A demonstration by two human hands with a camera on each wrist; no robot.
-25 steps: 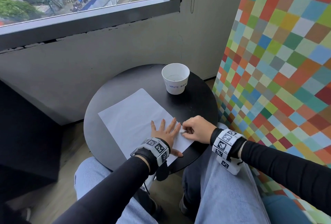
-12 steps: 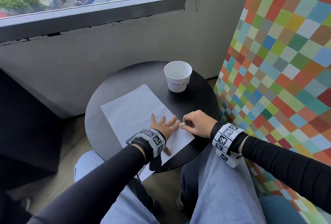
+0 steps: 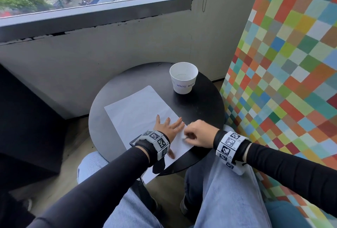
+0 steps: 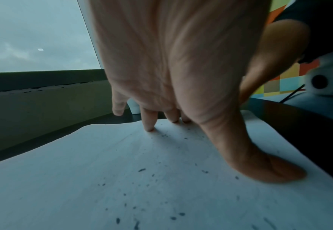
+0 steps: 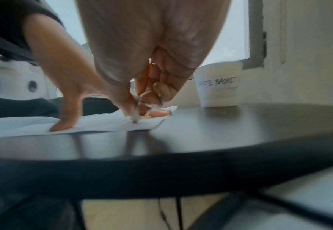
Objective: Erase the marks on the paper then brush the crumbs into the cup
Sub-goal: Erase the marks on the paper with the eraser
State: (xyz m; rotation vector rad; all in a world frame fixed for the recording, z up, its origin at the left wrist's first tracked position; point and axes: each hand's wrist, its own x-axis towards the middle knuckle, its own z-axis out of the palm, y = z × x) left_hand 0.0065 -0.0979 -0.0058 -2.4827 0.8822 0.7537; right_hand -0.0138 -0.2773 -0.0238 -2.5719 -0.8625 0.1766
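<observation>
right wrist view: right hand (image 5: pixel 142 65) pinches a small eraser (image 5: pixel 135 117), tip on the thin, floppy paper (image 3: pixel 138 111) — left hand (image 3: pixel 168 126) lies flat just beside, pinning it.

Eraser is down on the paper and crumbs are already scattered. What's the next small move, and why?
Probably keep rubbing with the eraser, not brushing yet. The right hand pinches it tip-down near the paper's right edge, while the left hand lies flat on the sheet, pinning it. Crumbs lie by the left hand; the cup stands apart, farther back on the table.
</observation>
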